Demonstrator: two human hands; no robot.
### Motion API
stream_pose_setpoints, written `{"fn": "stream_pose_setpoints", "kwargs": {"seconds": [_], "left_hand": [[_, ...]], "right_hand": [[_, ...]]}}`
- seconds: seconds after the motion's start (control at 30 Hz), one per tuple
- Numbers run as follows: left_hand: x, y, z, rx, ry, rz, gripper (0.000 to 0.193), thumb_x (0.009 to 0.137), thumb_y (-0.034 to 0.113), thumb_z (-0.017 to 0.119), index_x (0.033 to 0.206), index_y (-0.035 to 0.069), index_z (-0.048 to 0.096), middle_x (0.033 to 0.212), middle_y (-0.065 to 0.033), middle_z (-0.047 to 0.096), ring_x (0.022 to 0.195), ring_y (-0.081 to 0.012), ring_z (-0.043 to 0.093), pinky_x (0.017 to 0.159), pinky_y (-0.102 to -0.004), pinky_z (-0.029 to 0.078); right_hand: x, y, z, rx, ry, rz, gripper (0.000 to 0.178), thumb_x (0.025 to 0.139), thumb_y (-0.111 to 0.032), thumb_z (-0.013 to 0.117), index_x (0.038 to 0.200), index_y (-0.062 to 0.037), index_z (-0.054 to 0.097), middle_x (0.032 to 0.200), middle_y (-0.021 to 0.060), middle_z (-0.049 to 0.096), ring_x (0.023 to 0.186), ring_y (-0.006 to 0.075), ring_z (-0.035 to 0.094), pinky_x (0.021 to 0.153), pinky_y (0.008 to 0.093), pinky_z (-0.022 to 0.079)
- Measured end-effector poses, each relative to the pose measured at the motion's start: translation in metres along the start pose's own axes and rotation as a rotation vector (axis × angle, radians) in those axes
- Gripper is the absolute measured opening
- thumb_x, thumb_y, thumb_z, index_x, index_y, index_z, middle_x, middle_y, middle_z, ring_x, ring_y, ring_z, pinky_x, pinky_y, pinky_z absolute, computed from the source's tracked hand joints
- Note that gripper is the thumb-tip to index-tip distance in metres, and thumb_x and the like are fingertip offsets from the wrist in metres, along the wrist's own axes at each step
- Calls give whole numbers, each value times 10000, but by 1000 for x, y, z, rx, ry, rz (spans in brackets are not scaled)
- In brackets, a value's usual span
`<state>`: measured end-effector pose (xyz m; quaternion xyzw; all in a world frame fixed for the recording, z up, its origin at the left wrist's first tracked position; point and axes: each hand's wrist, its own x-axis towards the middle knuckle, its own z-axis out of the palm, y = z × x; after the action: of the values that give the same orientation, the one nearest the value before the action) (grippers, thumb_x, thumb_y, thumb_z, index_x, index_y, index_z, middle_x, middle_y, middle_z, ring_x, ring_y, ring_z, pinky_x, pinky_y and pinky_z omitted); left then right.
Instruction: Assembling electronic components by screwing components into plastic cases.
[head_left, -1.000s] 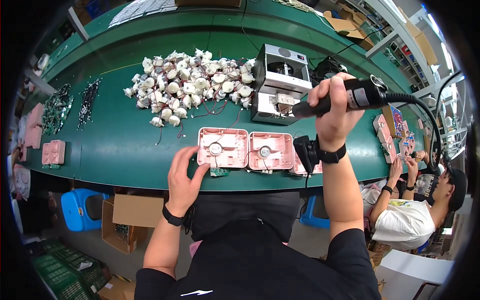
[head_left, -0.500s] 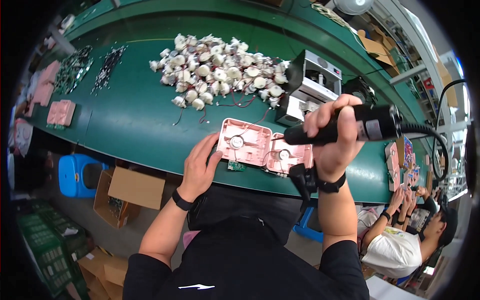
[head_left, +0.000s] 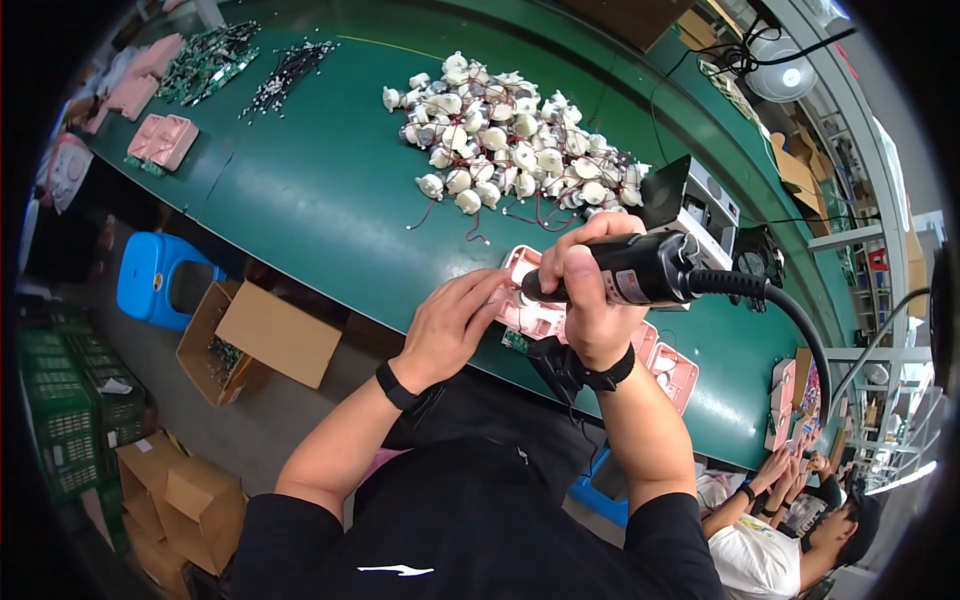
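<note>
My right hand is wrapped round a thick black electric screwdriver, its cable running off to the right. The tool tilts down to the left, over one half of an opened pink plastic housing; its tip is hidden near my left fingers. My left hand has its fingers stretched out, fingertips at the left edge of that housing half. To the right lies the other half, partly behind my right wrist. A small green circuit board sits at the housing's near edge.
Beyond my hands is a heap of white motor-like parts with red and black wires. Behind the screwdriver stands a grey-and-black machine. Circuit boards and pink housings lie far left. A co-worker sits at right.
The view has shifted, so the bench appears further right. The screwdriver has moved from the right housing half to the left one, and my left fingers now reach further over its edge.
</note>
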<state>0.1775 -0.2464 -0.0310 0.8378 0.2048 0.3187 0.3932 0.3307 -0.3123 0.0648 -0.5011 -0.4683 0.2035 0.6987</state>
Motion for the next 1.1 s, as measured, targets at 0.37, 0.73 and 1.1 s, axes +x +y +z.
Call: {"fn": "stream_pose_setpoints", "kwargs": {"seconds": [0.37,0.73,1.1], "left_hand": [[2,-6,-2,-11,14,15,402,924,131,672,1323,90,638,1214,-113,676,1063,-316,648,915,-415,518],[3,-1,3,7,15,44,402,932,132,676,1320,41,625,1198,-140,684,1064,-340,648,911,-417,518],[-4,-2,0,15,-76,-76,365,991,144,593,1333,15,597,1263,-189,652,1142,-358,630,972,-404,492]], "right_hand": [[-6,14,2,34,22,-17,260,952,-80,620,1120,-33,427,776,113,549,607,166,504,585,324,484],[9,-37,-4,275,222,22,200,950,-129,654,1050,-48,501,738,76,539,545,168,531,546,340,479],[-143,-95,-141,-392,671,273,191,942,-143,687,998,-26,547,759,41,574,547,124,536,526,256,440]]}}
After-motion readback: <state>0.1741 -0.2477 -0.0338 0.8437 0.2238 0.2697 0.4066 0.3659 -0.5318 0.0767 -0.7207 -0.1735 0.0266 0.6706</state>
